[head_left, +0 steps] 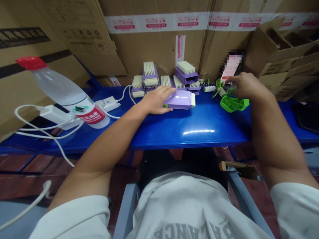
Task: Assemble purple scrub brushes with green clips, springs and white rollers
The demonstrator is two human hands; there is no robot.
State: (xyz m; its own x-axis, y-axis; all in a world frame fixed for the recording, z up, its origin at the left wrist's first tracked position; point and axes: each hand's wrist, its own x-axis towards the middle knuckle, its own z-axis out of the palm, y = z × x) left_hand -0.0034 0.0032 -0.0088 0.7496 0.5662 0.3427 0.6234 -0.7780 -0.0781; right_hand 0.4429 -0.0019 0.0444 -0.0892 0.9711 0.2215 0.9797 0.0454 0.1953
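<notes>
My left hand (160,99) is wrapped around one end of a purple plastic brush body (178,99), which lies on the blue table with a white roller at its right end. Behind it several purple brushes with white bristles (149,68) are stacked against the cardboard. At the right my right hand (243,85) reaches into a pile of small green plastic parts (221,87), its fingers bent downward. Whether those fingers hold a part cannot be made out. Just in front of them sits a green plastic tray-like piece (234,104).
A red-capped water bottle (74,96) leans at the left beside white chargers and cables (59,116). A lit phone (231,68) stands behind the green parts. Cardboard boxes (159,46) wall the back of the blue table (194,127); a divided carton (281,59) is at right.
</notes>
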